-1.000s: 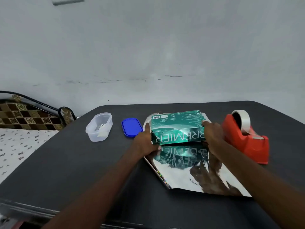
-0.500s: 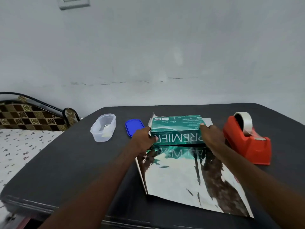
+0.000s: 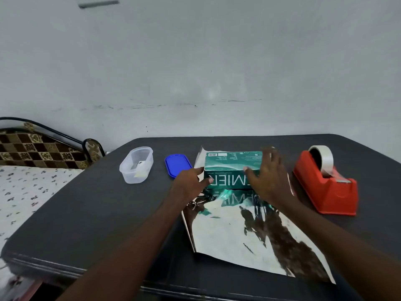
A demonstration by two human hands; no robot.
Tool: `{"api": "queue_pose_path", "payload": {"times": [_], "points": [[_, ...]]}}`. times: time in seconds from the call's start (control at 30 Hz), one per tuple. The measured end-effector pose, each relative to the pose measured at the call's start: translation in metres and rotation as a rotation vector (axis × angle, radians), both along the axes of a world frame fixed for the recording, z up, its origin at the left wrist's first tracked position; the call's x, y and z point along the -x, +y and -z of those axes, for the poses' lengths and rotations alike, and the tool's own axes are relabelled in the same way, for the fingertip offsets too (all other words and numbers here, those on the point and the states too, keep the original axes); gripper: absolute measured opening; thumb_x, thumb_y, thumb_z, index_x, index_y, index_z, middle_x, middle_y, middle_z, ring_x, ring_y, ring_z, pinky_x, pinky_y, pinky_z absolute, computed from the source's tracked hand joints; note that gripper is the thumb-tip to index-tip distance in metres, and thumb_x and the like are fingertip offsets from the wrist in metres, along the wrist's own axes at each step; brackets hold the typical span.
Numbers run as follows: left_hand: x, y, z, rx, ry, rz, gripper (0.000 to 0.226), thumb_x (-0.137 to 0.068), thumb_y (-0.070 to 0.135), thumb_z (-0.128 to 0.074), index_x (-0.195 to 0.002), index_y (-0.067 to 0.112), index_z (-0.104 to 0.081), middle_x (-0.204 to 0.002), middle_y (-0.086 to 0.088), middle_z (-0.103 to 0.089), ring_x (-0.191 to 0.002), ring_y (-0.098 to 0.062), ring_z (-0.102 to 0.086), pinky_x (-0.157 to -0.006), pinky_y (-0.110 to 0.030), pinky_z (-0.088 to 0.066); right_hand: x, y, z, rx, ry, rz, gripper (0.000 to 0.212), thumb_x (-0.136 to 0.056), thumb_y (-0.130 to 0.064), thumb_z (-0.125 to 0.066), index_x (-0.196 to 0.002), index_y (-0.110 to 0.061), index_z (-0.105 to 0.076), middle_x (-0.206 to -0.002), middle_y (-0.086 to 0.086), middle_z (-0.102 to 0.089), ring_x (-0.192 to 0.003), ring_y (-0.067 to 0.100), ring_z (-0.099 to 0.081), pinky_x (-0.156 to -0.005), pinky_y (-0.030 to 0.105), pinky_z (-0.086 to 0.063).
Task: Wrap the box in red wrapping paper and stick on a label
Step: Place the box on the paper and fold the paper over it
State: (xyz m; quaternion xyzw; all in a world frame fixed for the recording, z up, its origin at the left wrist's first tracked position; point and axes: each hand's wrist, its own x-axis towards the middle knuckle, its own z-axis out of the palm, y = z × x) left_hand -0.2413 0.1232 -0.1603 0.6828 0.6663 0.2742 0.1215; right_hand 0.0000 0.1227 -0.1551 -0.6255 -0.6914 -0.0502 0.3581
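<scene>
Left of box (image 3: 232, 164), lidless clear tub (image 3: 136, 165) holding paper scraps, blue lid (image 3: 178, 165) beside

green box (image 3: 230, 164) on silvery paper (image 3: 227, 235), 2 hands (image 3: 268, 181) apparently touching it

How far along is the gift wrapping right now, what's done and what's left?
Early. Done: the green box sits at the far end of the wrapping sheet, whose shiny side faces up. In hand: the left hand touches the box's left end and the right hand lies spread over its right part. Left: no fold made, no tape pulled from the dispenser, no label on.
</scene>
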Motion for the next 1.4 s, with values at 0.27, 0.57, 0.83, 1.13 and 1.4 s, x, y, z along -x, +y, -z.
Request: {"api": "queue_pose_path", "payload": {"times": [0.27,0.57,0.83,1.13,1.4], "points": [[0.022,-0.008,-0.002,0.063,0.065,-0.165,0.040,-0.089,0.044,-0.067,-0.103,0.007,-0.060,-0.099,-0.010,-0.063,-0.095,-0.030,-0.059,-0.083,-0.038,-0.049,0.006,0.002,0.021,0.113,-0.362,0.007,0.076,-0.090,-0.060,-0.047,-0.154,-0.024,-0.026,-0.158,0.014,-0.031,-0.148,0.037,-0.021,-0.118,0.060,-0.016],[0.033,-0.003,-0.020,0.344,-0.484,-0.184,0.046,-0.063,0.033,-0.092,-0.075,0.006,-0.056,-0.074,-0.010,-0.059,-0.068,-0.021,-0.058,-0.060,-0.027,-0.044,0.003,0.001,0.021,0.112,-0.363,-0.007,0.080,-0.088,-0.052,-0.055,-0.155,-0.023,-0.023,-0.160,0.015,-0.028,-0.148,0.037,-0.021,-0.116,0.056,-0.025],[0.033,-0.027,-0.038,0.305,0.410,-0.185,0.042,-0.074,0.036,-0.081,-0.100,0.008,-0.062,-0.107,-0.009,-0.068,-0.095,-0.024,-0.064,-0.075,-0.031,-0.050,0.004,-0.001,0.021,0.112,-0.345,-0.012,0.079,-0.087,-0.042,-0.060,-0.156,-0.023,-0.025,-0.159,0.015,-0.029,-0.147,0.038,-0.022,-0.114,0.056,-0.027],[-0.004,-0.014,-0.034,0.043,-0.006,0.175,0.091,-0.078,0.034,-0.081,-0.151,0.012,-0.032,-0.145,-0.009,-0.048,-0.132,-0.025,-0.046,-0.106,-0.034,-0.040,0.004,-0.003,0.021,0.108,-0.308,-0.042,0.082,-0.086,-0.039,-0.066,-0.155,-0.021,-0.025,-0.159,0.016,-0.027,-0.147,0.038,-0.021,-0.112,0.055,-0.030],[-0.012,0.001,-0.018,0.088,0.017,0.104,0.107,-0.080,0.029,-0.080,-0.156,0.005,-0.010,-0.144,-0.011,-0.052,-0.130,-0.030,-0.050,-0.103,-0.037,-0.043,-0.014,-0.006,0.032,0.046,0.064,-0.007,0.104,-0.072,-0.028,-0.085,-0.151,-0.005,-0.023,-0.145,0.027,-0.036,-0.132,0.046,-0.037,-0.106,0.050,-0.039]]}}
